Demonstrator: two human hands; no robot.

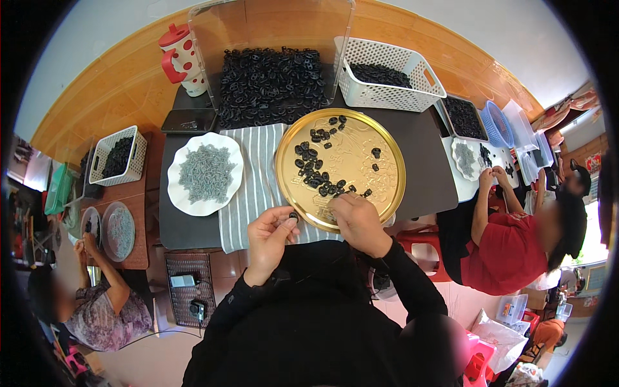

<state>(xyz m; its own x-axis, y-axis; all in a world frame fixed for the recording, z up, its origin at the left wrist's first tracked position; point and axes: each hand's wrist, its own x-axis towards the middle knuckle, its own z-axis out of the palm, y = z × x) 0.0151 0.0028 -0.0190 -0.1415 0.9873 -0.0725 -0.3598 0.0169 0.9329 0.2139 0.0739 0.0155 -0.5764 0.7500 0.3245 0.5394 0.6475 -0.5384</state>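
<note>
You sit at a dark table (425, 155) in a pale-walled room, with a curved band of orange-brown wood (129, 84) running behind it. A striped grey cloth (255, 187) covers part of the tabletop. To your left stands a smaller brown table (138, 213), to your right a white one (467, 184), each with another person seated at it. A red plastic stool (422, 242) stands just beside you on the light floor. Daylight glares in from the far right.

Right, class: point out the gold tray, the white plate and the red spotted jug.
gold tray (380, 169): head view, bare patch right of centre.
white plate (182, 205): head view, lower left rim.
red spotted jug (188, 61): head view, middle of its body.
</note>
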